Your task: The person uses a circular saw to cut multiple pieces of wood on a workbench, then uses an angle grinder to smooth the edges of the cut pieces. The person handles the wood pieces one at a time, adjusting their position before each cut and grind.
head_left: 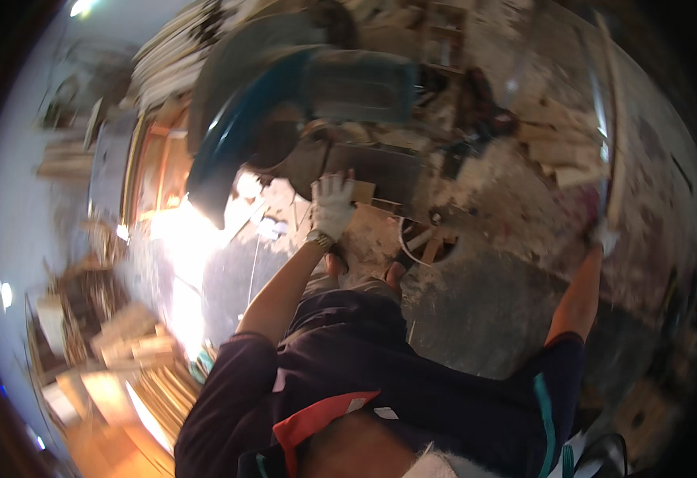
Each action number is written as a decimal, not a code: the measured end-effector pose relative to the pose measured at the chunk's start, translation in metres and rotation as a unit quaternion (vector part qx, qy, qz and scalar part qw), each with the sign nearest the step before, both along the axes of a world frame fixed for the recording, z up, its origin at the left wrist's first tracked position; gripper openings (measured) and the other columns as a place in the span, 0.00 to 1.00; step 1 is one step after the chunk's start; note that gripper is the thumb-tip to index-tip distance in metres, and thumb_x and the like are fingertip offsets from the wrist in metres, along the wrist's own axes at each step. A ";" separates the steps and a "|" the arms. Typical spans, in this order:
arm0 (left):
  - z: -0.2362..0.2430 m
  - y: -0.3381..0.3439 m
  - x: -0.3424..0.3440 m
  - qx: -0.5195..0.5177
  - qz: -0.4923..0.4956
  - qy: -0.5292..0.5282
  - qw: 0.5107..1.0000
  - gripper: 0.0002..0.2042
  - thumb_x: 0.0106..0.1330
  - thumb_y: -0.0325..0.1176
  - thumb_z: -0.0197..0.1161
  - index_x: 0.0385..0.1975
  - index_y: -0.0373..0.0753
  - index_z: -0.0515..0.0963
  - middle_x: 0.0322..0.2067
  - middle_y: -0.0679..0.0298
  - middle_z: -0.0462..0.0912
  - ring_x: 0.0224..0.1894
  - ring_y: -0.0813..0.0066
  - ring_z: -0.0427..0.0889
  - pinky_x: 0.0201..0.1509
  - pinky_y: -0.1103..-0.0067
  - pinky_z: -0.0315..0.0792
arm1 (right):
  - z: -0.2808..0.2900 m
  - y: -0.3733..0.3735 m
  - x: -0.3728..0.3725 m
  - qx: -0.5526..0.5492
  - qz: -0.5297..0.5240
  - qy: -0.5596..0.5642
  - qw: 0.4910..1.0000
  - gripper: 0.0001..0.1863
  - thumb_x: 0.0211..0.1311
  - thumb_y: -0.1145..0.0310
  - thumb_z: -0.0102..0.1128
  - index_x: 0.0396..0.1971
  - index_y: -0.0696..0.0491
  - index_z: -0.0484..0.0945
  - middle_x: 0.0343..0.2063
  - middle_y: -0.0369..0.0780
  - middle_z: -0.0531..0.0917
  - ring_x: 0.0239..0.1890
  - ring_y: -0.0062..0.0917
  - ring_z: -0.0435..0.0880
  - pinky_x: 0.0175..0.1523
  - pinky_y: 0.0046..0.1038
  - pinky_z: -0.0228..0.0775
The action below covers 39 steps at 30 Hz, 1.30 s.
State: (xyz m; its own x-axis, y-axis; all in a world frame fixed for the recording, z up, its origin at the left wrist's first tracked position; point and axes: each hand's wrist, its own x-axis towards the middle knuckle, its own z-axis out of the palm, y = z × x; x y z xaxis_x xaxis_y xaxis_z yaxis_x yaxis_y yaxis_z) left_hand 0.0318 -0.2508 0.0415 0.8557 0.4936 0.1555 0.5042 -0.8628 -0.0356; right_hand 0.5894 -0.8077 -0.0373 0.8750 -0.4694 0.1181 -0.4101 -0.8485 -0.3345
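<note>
My left hand (332, 209), in a pale work glove with a watch at the wrist, is stretched flat with its fingers apart at the near edge of a dark metal machine table (384, 169). It holds nothing. Over the table arches a large blue-green machine frame (245, 107), which looks like a band saw. Far out to the right, my right hand (605, 238), also in a pale glove, is closed around the near end of a long thin wooden strip (617, 119). Blur hides its separate fingers.
A round bin (412, 253) with wood offcuts stands by my feet. Wood pieces (559, 147) lie on the floor at the far right. Stacked boards (165, 398) line the left side, and more (175, 56) lean behind the machine. Bright light floods in from the left.
</note>
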 end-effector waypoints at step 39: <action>-0.015 0.020 -0.469 -0.551 0.486 -0.247 0.631 0.15 0.61 0.42 0.66 0.40 0.38 0.88 0.36 0.57 0.89 0.37 0.66 0.86 0.44 0.69 0.80 | 0.053 0.293 -0.483 0.381 0.102 0.252 0.884 0.33 0.74 0.48 0.60 0.67 0.58 0.75 0.64 0.51 0.80 0.66 0.45 0.80 0.68 0.46 0.74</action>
